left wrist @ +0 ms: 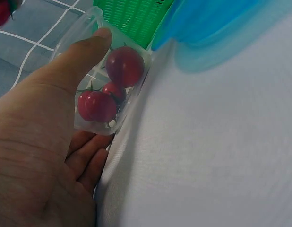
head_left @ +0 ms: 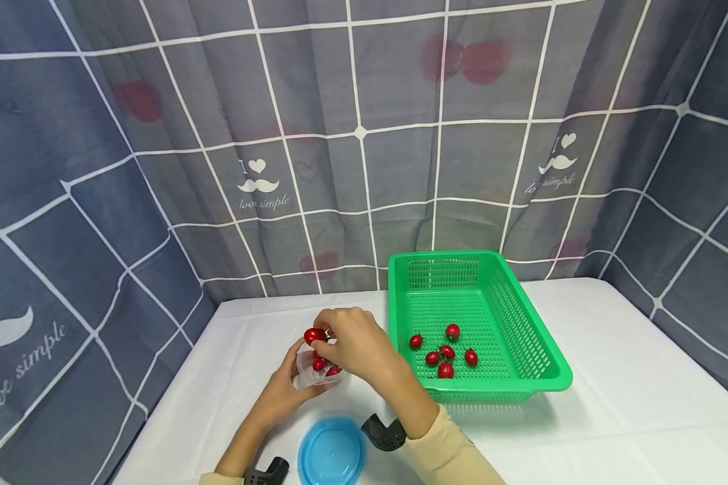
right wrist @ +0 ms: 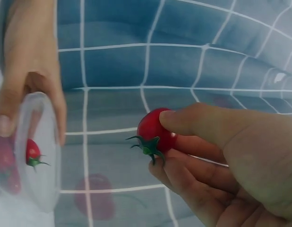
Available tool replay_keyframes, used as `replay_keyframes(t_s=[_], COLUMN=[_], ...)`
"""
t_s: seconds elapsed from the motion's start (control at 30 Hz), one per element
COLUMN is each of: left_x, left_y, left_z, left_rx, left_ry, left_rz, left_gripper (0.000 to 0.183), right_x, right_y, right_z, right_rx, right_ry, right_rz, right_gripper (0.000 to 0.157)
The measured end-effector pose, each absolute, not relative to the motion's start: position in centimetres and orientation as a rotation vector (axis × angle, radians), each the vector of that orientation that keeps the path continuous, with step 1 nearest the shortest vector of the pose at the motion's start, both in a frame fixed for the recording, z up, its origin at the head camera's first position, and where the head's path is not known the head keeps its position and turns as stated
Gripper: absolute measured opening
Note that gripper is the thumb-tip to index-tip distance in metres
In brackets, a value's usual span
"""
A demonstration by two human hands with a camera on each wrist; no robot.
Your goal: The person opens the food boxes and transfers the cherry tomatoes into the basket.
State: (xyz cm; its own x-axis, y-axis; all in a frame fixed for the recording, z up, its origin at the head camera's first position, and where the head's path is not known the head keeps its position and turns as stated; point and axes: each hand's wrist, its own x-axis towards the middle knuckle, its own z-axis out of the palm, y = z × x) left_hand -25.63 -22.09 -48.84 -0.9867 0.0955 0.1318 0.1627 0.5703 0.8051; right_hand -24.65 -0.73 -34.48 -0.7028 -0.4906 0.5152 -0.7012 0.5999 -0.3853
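My right hand (head_left: 358, 343) pinches a red cherry tomato (right wrist: 153, 130) with a green stem, just above a clear plastic container (head_left: 306, 367). Fingers and thumb of my left hand (head_left: 282, 397) curl round that container, which stands on the table. Several cherry tomatoes (left wrist: 124, 67) lie inside it, seen through its wall in the left wrist view. To the right, a green basket (head_left: 536, 337) holds several more cherry tomatoes (head_left: 452, 331), mostly near its front left.
A round blue lid (head_left: 331, 451) lies on the white table (head_left: 613, 377) in front of the container. Behind the table hangs a grey checked curtain (head_left: 400, 168), and the basket stands close to it.
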Motion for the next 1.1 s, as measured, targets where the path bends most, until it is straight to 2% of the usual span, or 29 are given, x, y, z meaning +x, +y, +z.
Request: replay_keyframes(t_s=[0.57, 0.83, 1.1], left_x=[-25.7, -25.6, -25.4], left_y=[-21.9, -21.7, -21.7], left_z=[-48.7, -48.9, -48.7], left_rx=[-0.184, -0.187, -0.182], left_ry=[-2.714, -2.701, -2.713], left_rz=[-1.397, -1.393, -1.389], left_gripper=[0.107, 0.107, 0.108], right_x=[-24.4, -23.8, -23.3], right_y=[2.2, 4.0, 5.4], right_z=[-32.7, -31.8, -31.1], right_rx=[0.943, 0.886, 0.791], right_ry=[-2.391, -2.354, -2.369], right_rz=[0.995, 1.033, 1.047], right_gripper=[0.014, 0.023, 0.022])
